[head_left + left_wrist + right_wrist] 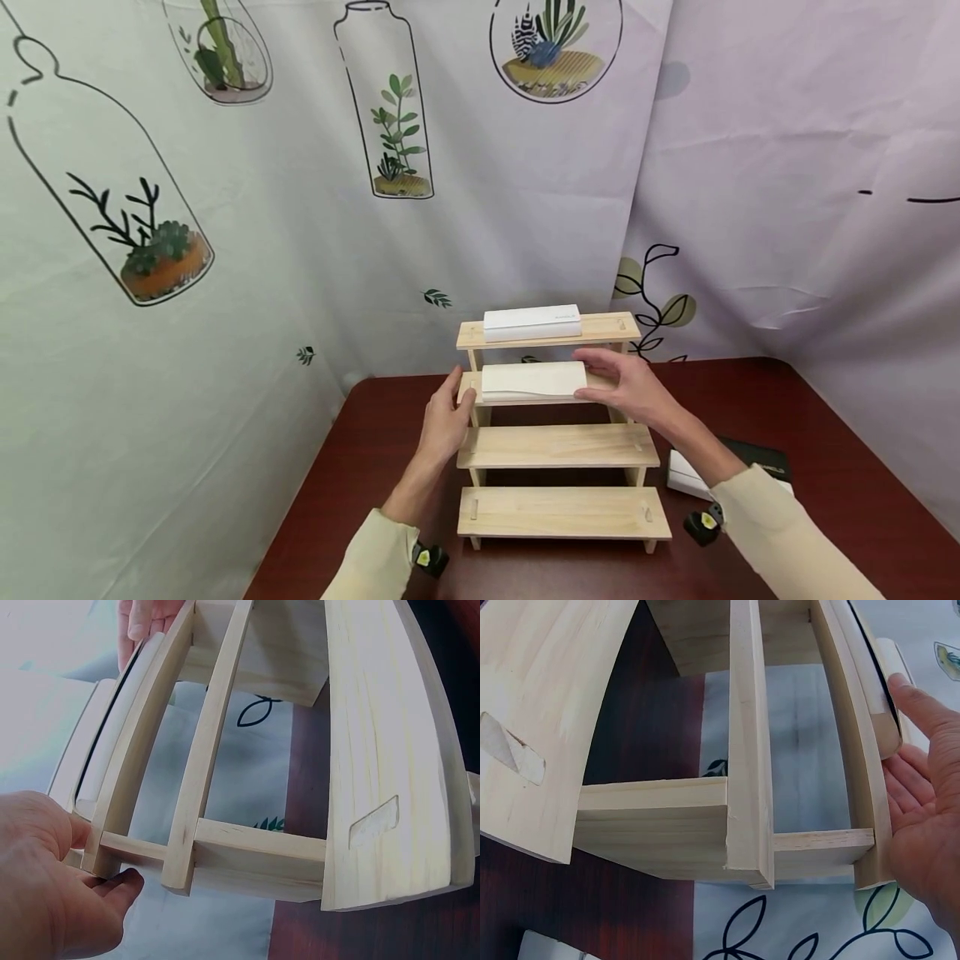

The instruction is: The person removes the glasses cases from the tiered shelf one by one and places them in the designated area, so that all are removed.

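A stepped wooden stand (558, 448) with several shelves stands on the dark red table. On its second shelf from the top lies a white glasses case (532, 380) with a folded flap. My right hand (628, 383) holds the right end of this case, thumb at the front edge and fingers behind. In the right wrist view the thumb touches the case (866, 682). At the left end of the same shelf, my left hand (442, 421) grips the board. The left wrist view shows its fingers (124, 889) curled under the wood.
Another white case (532, 323) lies on the top shelf. Right of the stand, partly behind the right forearm, are a white box (686, 475) and a black item (757, 457) with pale lettering. A printed curtain (480, 233) hangs behind the table (360, 450).
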A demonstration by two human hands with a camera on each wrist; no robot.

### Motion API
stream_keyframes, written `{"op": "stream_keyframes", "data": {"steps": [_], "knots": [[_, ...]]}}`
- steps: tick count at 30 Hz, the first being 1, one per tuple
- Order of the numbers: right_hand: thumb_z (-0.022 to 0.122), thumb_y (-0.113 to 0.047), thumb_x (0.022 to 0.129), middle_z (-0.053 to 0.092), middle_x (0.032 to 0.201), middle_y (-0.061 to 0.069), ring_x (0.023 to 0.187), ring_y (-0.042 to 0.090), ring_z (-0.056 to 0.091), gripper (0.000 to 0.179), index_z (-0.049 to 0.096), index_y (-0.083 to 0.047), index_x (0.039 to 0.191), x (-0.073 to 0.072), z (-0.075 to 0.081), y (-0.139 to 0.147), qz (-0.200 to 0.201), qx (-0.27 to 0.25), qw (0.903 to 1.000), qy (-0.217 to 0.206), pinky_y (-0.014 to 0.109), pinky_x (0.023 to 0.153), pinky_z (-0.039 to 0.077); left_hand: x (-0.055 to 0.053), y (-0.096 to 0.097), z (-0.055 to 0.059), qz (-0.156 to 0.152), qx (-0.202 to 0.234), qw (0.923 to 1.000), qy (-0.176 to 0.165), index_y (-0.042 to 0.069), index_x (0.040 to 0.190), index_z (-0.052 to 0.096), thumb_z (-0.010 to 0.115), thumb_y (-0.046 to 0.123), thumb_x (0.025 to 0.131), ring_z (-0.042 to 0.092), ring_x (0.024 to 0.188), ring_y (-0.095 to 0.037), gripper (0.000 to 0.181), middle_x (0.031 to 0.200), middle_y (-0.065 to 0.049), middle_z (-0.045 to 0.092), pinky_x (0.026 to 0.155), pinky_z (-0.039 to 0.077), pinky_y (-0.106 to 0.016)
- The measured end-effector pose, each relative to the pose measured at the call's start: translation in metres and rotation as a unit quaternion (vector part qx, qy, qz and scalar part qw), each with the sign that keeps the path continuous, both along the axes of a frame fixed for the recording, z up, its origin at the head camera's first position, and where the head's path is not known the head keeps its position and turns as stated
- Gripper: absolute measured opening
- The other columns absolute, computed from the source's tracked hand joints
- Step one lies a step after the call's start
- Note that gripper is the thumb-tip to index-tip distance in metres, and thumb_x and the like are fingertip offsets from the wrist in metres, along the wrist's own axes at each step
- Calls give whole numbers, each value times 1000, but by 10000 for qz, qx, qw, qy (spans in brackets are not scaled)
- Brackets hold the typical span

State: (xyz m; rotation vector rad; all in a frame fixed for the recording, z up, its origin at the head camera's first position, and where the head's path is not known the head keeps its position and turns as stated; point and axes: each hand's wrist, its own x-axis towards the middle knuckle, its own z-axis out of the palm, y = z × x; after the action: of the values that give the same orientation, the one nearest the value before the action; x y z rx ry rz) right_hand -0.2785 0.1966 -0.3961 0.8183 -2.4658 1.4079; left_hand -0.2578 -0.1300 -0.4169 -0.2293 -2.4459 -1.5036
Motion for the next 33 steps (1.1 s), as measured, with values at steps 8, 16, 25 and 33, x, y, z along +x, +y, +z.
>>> {"op": "stream_keyframes", "data": {"steps": [8,16,25,33], "knots": [[91,-14,86,66,142,21,132,40,62,67,63,0,144,-1,1,-2,-20,339,9994,52,53,107,50,-1,0,-2,-17,-91,9999,93,-5,162,36,57,11,111,41,150,-36,58,164,-25,41,119,38,-52],[91,-14,85,67,140,22,130,41,64,67,63,1,144,0,1,-2,-47,423,9990,163,55,105,51,-1,0,-1,-57,-122,9998,143,-5,162,37,57,13,111,43,149,-36,57,163,-25,42,117,40,-53],[92,-16,85,69,137,20,127,38,66,65,65,0,142,1,0,-3,-151,390,9990,142,54,104,52,0,0,-1,-82,-179,9997,130,-5,162,37,56,13,111,42,150,-37,58,163,-25,42,118,40,-54],[95,-20,82,72,132,17,120,35,70,63,69,-4,137,2,-1,-1,-219,88,9997,-8,43,97,58,-1,-1,0,-1,-311,9994,165,-4,162,38,58,14,110,40,151,-35,57,163,-23,43,121,36,-52]]}}
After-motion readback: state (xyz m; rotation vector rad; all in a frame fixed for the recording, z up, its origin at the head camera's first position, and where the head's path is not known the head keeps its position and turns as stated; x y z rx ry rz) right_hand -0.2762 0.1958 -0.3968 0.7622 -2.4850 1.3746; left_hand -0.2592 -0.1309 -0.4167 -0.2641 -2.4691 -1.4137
